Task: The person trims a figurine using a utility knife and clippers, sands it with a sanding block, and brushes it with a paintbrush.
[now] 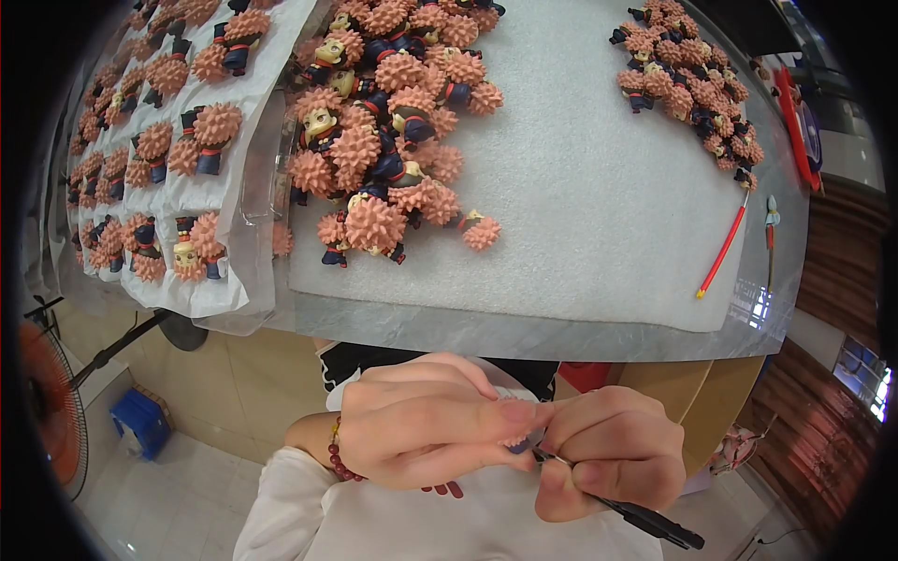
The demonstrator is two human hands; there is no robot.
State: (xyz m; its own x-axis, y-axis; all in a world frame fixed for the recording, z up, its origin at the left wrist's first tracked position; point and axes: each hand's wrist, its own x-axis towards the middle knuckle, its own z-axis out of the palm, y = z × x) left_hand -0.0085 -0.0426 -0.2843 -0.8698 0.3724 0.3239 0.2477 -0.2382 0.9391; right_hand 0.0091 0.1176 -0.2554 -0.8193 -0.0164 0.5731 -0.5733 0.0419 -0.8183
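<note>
In front of my white shirt, both hands are close together below the table edge. My left hand, with a red bead bracelet at its wrist, is closed around a small figurine; only bits of its pink and dark blue surface show between the fingers. My right hand pinches a slim tool with a black handle, its tip end close against the figurine. Fingers hide that tip, so its exact kind cannot be made out. The fingertips of both hands meet at the figurine.
A large heap of pink spiky-haired figurines lies on the white foam sheet. A smaller heap is at the far right. Trays of figurines stand left. A red-handled brush lies right. An orange fan stands lower left.
</note>
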